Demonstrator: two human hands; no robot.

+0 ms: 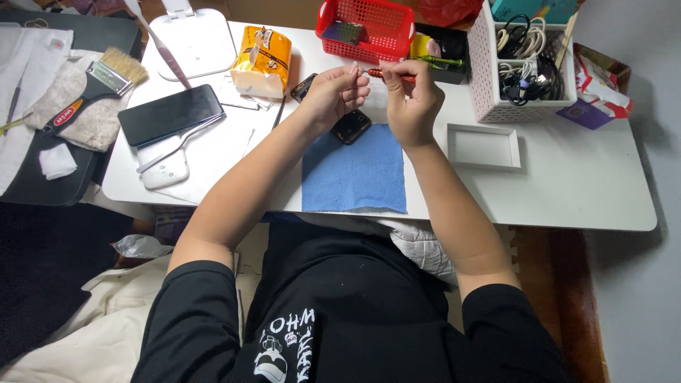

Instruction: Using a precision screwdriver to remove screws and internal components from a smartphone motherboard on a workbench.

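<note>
- Right hand [411,106] raised over the white bench [567,184], grip wrapped round a red screwdriver [391,74], shaft lying level and tip aimed toward the left hand.
- Left hand [333,96] just beside it, fingertips [352,71] pinched narrow at the screwdriver's tip; whatever sits between them too small to make out.
- Under both hands, a small dark device [351,126] resting at the top edge of the blue cloth [355,170], partly on the cloth.
- Blue cloth spread flat at the near edge of the bench, straight in front of the body.
- Right of the cloth, a shallow white tray [484,147], lying apart from it.
- Beyond the tray, a white perforated basket [489,78] stuffed with coiled cables.
- Beyond the cloth, a red basket [369,28]; beside that, a black box [447,46] with a green tool across it.
- Left of the cloth, a black phone [170,113] lying on top of a white phone [163,170], with tweezers [181,142] slanting over the white one.
- Further beyond and left of the cloth, a yellow packet [264,60] and a white lamp base [191,42].
- Far left, off the bench, a paintbrush [99,85] resting on a folded towel [78,113].
</note>
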